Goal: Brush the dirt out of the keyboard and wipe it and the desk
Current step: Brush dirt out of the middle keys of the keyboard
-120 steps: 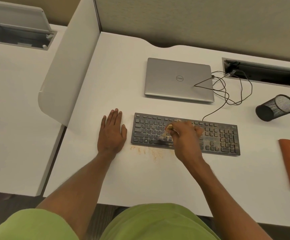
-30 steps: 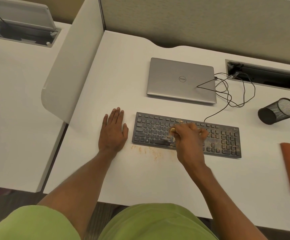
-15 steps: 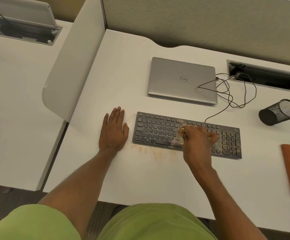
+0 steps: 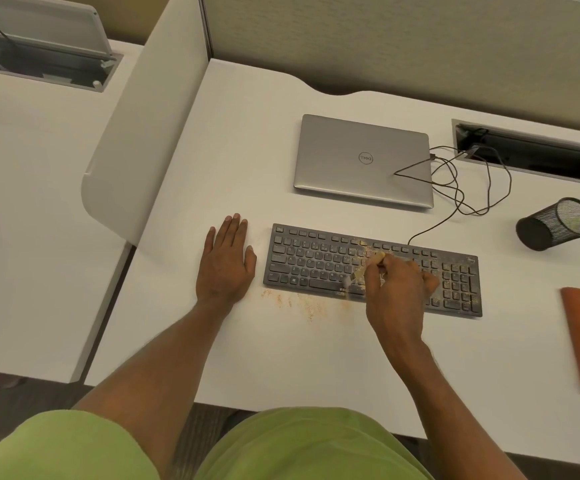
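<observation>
My right hand [image 4: 397, 292] has its fingers curled around a small brush [image 4: 366, 267], and the bristles touch the keyboard [image 4: 316, 261] just left of them. My left hand [image 4: 224, 261] lies flat with straight fingers on the desk [image 4: 281, 358], thumb near the keyboard's left end.

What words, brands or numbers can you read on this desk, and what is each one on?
"DELL": round logo on the closed laptop lid, seen upside down.
Key legends on the keyboard: too small and blurred to read.
Small mark at the keyboard's far right corner: unreadable.
</observation>
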Demonstrator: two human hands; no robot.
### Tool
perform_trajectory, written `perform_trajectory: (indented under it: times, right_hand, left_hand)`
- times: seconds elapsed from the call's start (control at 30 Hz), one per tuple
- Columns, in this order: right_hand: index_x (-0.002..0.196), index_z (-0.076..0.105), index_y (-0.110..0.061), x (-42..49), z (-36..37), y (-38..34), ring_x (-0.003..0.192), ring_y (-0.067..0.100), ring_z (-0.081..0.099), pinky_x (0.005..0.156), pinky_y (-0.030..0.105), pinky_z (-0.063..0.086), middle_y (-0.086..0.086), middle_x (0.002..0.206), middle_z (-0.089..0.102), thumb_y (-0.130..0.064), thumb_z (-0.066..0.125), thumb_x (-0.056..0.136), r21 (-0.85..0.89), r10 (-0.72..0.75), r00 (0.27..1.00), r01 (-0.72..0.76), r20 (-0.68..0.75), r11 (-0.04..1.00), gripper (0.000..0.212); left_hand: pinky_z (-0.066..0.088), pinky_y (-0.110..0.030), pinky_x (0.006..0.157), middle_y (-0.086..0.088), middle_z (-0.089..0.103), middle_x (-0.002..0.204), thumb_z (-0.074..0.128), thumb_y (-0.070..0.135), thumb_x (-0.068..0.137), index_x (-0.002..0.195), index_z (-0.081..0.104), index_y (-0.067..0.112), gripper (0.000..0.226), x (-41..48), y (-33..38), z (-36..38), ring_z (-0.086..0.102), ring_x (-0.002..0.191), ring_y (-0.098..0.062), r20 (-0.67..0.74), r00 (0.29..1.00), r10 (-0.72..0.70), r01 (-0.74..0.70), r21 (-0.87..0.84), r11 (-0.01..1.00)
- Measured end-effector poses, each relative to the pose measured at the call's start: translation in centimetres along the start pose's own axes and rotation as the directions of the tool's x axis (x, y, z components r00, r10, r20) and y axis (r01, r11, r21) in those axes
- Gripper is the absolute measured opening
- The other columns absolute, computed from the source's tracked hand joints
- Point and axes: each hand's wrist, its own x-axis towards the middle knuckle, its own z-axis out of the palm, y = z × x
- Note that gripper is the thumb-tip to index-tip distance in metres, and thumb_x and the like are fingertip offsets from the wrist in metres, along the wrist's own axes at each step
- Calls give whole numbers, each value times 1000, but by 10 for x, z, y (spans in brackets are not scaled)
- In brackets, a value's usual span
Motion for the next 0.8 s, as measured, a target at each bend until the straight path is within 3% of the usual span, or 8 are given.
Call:
perform_trajectory:
  times: [0.13, 0.33, 0.47, 0.6, 0.8]
  right_hand:
    - [91, 70, -23, -2, 0, 0, 90, 22, 52, 95, 44, 27, 0, 81, 63, -25, 51, 104, -18, -19, 1000, 19, -7, 1000, 23]
    - [84, 66, -26, -3, -4, -1, 89, 20, 52, 96, 44, 27, -3, 78, 63, -26, 49, 104, 7, -8, 999, 8, 38, 1000, 27]
    - [96, 71, -22, -4, -6, 0, 92, 23, 53, 96, 43, 27, -1, 83, 64, -23, 56, 103, 17, -30, 1000, 31, -5, 999, 16]
    - [91, 66, -27, -5, -6, 2, 90, 21, 53, 87, 38, 23, -7, 84, 63, -15, 56, 102, -37, -68, 995, 71, 68, 997, 20]
    - [93, 70, -30, 1, -6, -8, 97, 12, 51, 82, 30, 14, -15, 92, 67, -8, 63, 97, 125, -187, 976, 173, 111, 977, 24]
  left_hand:
    - [10, -43, 132, -4, 25, 172, 32, 35, 106, 165, 30, 13, 63, 0, -1, 0, 15, 161, -15, 1, 1000, 1, -1, 1, 1000]
    - [11, -43, 132, -5, 27, 172, 33, 33, 105, 164, 31, 12, 63, -1, 0, -1, 17, 161, -16, -7, 1000, 5, -5, -6, 1000]
    - [11, -43, 132, -5, 27, 172, 32, 34, 105, 164, 31, 12, 63, -1, 0, -1, 17, 161, -16, -4, 1000, 6, -6, -9, 1000]
    - [11, -43, 132, -5, 28, 172, 33, 33, 105, 164, 32, 12, 63, 0, 0, -1, 17, 161, -17, -10, 1000, 10, -10, -11, 1000]
    - [11, -44, 132, -5, 27, 172, 34, 33, 105, 164, 32, 12, 62, 0, -1, 0, 17, 161, -17, -12, 1000, 9, -9, -16, 1000]
